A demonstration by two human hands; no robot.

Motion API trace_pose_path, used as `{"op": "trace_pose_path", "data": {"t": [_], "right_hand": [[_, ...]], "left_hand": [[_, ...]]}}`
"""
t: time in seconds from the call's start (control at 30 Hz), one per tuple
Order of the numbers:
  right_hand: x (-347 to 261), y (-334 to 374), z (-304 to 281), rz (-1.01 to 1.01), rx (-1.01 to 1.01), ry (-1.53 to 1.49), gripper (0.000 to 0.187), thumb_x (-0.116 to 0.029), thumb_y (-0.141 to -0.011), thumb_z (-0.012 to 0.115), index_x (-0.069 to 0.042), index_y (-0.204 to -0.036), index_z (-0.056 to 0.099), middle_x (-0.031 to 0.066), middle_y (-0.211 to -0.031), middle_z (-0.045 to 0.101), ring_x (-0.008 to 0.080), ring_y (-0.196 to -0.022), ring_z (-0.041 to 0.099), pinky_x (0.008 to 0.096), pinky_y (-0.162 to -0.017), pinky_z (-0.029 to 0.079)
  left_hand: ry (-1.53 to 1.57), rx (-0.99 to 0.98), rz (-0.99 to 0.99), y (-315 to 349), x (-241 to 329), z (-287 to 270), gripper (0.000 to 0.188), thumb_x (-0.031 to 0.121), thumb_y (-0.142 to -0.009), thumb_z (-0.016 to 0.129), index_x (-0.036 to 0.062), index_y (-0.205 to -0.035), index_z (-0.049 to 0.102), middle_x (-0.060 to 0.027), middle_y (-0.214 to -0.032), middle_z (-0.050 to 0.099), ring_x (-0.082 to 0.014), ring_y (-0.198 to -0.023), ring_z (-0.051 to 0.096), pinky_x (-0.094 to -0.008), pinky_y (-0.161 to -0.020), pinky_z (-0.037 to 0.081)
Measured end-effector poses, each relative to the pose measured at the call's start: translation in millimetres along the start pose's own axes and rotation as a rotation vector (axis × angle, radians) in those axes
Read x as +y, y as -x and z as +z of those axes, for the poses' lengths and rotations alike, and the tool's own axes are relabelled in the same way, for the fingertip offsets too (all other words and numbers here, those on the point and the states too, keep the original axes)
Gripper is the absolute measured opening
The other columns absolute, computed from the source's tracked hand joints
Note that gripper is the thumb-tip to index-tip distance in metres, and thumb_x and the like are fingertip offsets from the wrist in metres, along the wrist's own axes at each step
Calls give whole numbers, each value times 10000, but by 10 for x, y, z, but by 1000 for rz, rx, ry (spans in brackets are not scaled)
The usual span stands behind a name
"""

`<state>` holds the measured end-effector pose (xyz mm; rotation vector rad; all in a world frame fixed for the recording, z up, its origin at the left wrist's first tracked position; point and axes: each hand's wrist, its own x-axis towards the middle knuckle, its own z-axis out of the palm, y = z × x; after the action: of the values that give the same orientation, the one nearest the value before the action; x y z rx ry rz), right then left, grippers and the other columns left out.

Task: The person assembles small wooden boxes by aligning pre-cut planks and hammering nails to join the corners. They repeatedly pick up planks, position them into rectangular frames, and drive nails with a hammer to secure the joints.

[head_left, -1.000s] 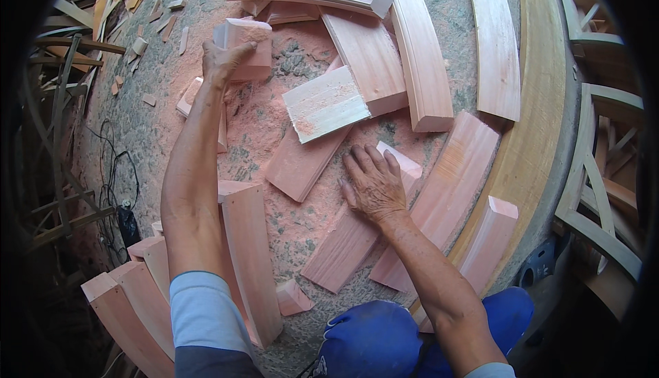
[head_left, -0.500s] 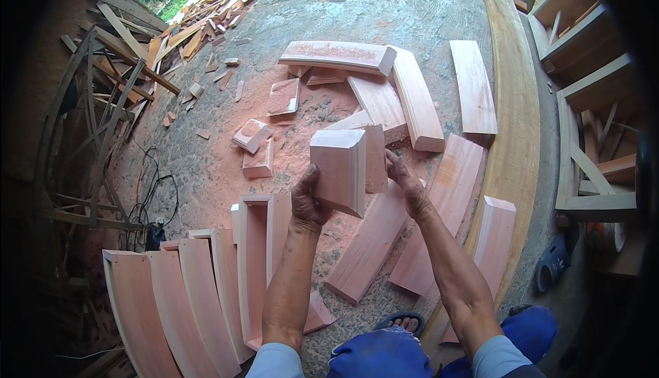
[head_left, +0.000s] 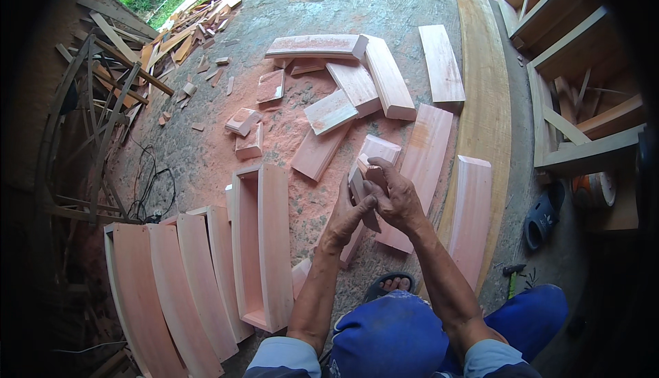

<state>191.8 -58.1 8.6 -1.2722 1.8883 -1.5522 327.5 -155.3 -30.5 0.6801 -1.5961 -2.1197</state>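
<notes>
My left hand (head_left: 349, 214) is closed around short wooden blocks (head_left: 358, 186), turned nearly edge-on in front of my knees. My right hand (head_left: 397, 201) grips the same blocks from the right, its fingers curled over their upper end. They seem to be two pieces pressed together, but my fingers hide much of them. Just beyond my hands a plank with a bevelled end (head_left: 379, 148) lies on the floor. To the left of my forearm, an open narrow wooden box (head_left: 276, 241) stands beside a row of similar boxes (head_left: 173, 289).
Planks (head_left: 429, 151) and moulded boards (head_left: 389, 79) lie ahead amid reddish sawdust. Small offcuts (head_left: 248, 141) sit left of them. A long board (head_left: 484, 89) runs along the right, near wooden frames (head_left: 583, 131), a clog (head_left: 544, 216) and a hammer (head_left: 513, 278). Scrap wood (head_left: 185, 41) is heaped far left.
My hands have drawn closer to my body and come together. The blocks have turned from broad face to edge-on, and my right hand now grips them too. The view has shifted slightly.
</notes>
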Motion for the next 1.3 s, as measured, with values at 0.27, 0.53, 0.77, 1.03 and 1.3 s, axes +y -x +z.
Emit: {"op": "trace_pose_path", "data": {"t": [0.27, 0.53, 0.77, 1.03, 1.3], "right_hand": [[133, 132, -694, 283, 560, -985, 311, -162, -1010, 659, -49, -1277, 545, 81, -1099, 637, 157, -967, 655, 337, -908, 582], [-171, 547, -589, 268, 528, -536, 394, -325, -1095, 526, 8, -1284, 620, 145, -1221, 644, 237, -1109, 652, 358, -997, 523], [-958, 413, -1112, -217, 273, -321, 675, -457, -1063, 575, -45, -1573, 416, 232, -1508, 481, 341, -1444, 454, 437, -1182, 384], [-1203, 474, -1194, 31, 82, -788, 945, -589, -1012, 601, -88, -1683, 162, 222, -1621, 367, 330, -1501, 384, 440, -1218, 342], [-856, 470, -1048, 258, 76, -799, 857, -612, -1023, 548, -103, -1646, 253, 203, -1507, 484, 301, -1388, 501, 409, -1134, 422]], "left_hand": [[592, -13, 64, 229, 244, 90, 825, 474, -938, 631, 56, -1581, 325, -163, -1407, 554, -287, -1279, 595, -438, -1070, 524], [638, -167, 167, -63, 572, 879, 793, 634, -993, 498, 50, -1524, 422, -150, -1418, 566, -265, -1260, 598, -445, -1042, 526], [40, -103, 455, -310, 1122, 1342, 521, 481, -1065, 478, 42, -1346, 494, -148, -1276, 613, -224, -1160, 641, -369, -942, 558], [-19, -146, 251, -14, 1590, 1661, 498, 354, -1038, 547, 32, -1407, 459, -147, -1245, 603, -218, -1096, 637, -336, -925, 554], [18, -156, 85, -158, 1320, 1476, 523, 371, -1011, 572, 44, -1410, 486, -138, -1210, 625, -239, -1046, 690, -363, -834, 604]]}}
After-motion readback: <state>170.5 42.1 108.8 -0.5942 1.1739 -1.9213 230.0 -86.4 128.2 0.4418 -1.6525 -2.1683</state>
